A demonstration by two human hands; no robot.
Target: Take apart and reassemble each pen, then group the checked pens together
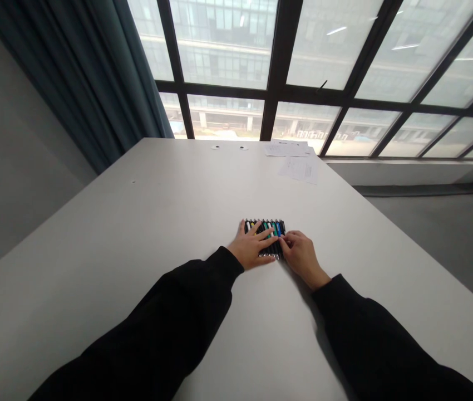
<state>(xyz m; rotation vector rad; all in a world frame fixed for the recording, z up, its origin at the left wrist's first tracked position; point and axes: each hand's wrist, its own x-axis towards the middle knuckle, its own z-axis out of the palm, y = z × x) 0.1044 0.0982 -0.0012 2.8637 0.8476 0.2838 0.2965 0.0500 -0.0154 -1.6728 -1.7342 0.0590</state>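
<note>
A row of several pens (270, 226) in black, green, blue and yellow lies side by side on the white table (136, 234). My left hand (251, 247) lies flat on top of the row with its fingers spread out. My right hand (300, 253) rests at the right end of the row, fingers curled and pinched at the outermost pen. Both arms wear black sleeves.
Sheets of paper (297, 159) lie at the table's far right corner. Two small round fittings (228, 147) sit near the far edge. A large window stands behind the table, a dark curtain (82, 83) hangs at the left, and grey floor lies to the right.
</note>
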